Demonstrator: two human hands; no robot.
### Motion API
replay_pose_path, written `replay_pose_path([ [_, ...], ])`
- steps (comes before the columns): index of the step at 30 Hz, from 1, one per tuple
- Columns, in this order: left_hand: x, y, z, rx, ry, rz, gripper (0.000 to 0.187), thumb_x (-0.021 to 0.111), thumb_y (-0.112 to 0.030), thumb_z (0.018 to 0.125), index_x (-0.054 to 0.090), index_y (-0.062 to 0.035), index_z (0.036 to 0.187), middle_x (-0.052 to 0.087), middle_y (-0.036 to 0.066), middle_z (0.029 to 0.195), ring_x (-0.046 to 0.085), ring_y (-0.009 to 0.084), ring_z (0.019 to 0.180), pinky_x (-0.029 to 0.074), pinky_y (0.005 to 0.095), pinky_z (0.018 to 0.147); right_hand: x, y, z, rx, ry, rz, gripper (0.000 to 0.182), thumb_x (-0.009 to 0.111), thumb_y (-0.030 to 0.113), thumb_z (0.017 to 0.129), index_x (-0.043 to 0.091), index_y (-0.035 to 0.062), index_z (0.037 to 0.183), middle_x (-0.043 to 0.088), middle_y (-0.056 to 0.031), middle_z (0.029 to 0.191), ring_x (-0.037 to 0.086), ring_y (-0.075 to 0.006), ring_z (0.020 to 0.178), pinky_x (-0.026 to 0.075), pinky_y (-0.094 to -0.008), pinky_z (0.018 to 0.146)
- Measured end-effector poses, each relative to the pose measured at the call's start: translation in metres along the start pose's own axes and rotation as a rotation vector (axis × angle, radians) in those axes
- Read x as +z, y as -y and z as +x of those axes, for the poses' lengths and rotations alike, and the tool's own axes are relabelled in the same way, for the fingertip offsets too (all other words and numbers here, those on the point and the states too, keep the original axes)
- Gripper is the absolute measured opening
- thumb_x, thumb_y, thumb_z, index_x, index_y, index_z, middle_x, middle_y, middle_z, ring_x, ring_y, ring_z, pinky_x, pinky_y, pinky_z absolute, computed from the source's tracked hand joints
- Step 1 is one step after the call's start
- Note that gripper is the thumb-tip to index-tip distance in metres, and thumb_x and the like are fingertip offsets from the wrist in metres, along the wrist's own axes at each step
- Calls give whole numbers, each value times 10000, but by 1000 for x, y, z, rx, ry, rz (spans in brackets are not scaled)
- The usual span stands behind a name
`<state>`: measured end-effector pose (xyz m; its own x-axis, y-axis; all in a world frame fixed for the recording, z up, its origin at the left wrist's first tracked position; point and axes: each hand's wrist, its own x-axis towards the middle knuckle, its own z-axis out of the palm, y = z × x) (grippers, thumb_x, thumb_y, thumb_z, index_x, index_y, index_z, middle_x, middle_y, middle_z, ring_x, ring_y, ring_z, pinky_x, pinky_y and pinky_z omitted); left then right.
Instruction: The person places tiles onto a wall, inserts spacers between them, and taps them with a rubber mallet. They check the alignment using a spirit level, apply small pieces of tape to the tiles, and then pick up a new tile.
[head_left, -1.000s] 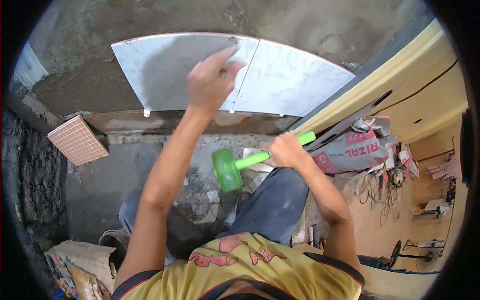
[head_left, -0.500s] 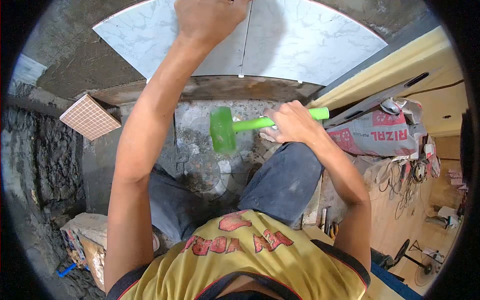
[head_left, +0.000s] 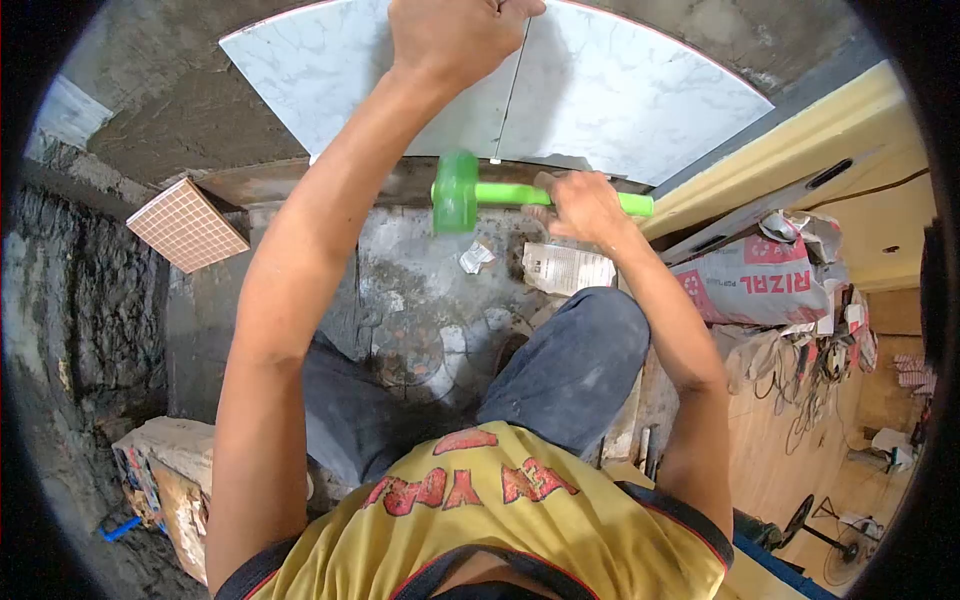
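Observation:
My right hand (head_left: 588,207) is wrapped round the handle of a green mallet (head_left: 456,195). The mallet's head hangs near the front edge of two white marbled tiles, apart from my left arm. At the top of the view, my left hand (head_left: 455,42) is closed over the left tile (head_left: 320,85), close to its seam with the right tile (head_left: 640,95). Its fingers point away from me, and whatever they pinch is hidden. Small white spacers show at the tiles' front edge, one at the seam.
A tile lying grid-side up (head_left: 188,226) leans at the left by wet mortar (head_left: 160,130). Paper scraps (head_left: 568,268) lie on the floor between my knees and the tiles. To the right are a metal level (head_left: 760,205) and a cement bag (head_left: 750,280).
The mallet and my right hand have moved up and away from my knee toward the tile edge. My left hand has shifted slightly right toward the seam.

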<state>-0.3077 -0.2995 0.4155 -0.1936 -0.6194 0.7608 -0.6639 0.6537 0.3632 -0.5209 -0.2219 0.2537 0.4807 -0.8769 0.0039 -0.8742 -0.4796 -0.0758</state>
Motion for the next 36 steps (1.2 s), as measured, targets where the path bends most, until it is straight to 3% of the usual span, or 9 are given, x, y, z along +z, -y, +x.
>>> replay_pose_path([
  [7,22,17,-1,44,-134,49,177,735,-374,861,791,-241,964,707,55,692,677,249,589,521,373,536,-7,11,0,-4,-36,16,487,664,483,842,680,65,1092,690,-232,791,670,-438,775,531,-531,744],
  [12,20,11,-2,-174,-293,-427,214,705,-281,929,775,-80,904,657,14,635,545,86,561,436,282,533,-16,20,-6,0,134,-4,492,673,478,837,717,38,1051,690,-235,794,668,-439,773,529,-531,757],
  [17,-24,79,-53,-238,-487,-423,344,654,-333,970,739,-45,802,614,38,582,569,137,588,470,328,586,41,-16,-44,153,202,436,577,714,515,827,717,10,1107,697,-264,913,683,-408,893,527,-473,809],
  [19,-42,102,-100,-478,-506,-293,250,640,-291,985,740,-62,963,705,96,869,632,182,802,497,347,736,83,-36,-85,371,343,534,549,684,528,862,717,51,1132,698,-261,998,672,-397,992,513,-488,865],
  [21,-46,164,-163,-398,-341,22,229,675,-202,958,725,-25,1095,726,90,1023,675,208,951,532,360,871,110,-31,-144,479,233,590,423,657,414,888,706,50,1097,690,-247,1046,670,-385,978,509,-482,857],
  [23,-51,227,-216,-661,-239,-301,249,715,-149,928,723,3,1124,735,105,1088,681,156,974,543,282,827,174,-22,-214,506,-297,767,389,649,369,877,685,50,1096,681,-273,1047,670,-392,990,512,-499,842],
  [26,-68,197,-203,-824,-255,-262,223,737,-230,932,735,-9,961,700,24,836,477,47,630,367,218,572,213,-2,-262,902,74,323,389,646,368,870,672,59,1105,677,-278,1021,668,-400,988,521,-521,829],
  [30,-47,193,-216,-835,-248,-482,405,743,-218,913,434,-162,658,386,-71,609,340,41,554,273,247,504,207,-5,-283,966,103,359,359,666,339,872,673,88,1128,673,-224,1049,654,-415,984,527,-535,829],
  [36,-40,224,-255,-871,-128,-299,404,689,-91,889,351,-157,678,363,-61,632,353,53,574,303,253,520,228,-58,-296,868,-24,258,411,711,327,862,659,99,1199,653,-176,1058,635,-405,1009,523,-499,875],
])
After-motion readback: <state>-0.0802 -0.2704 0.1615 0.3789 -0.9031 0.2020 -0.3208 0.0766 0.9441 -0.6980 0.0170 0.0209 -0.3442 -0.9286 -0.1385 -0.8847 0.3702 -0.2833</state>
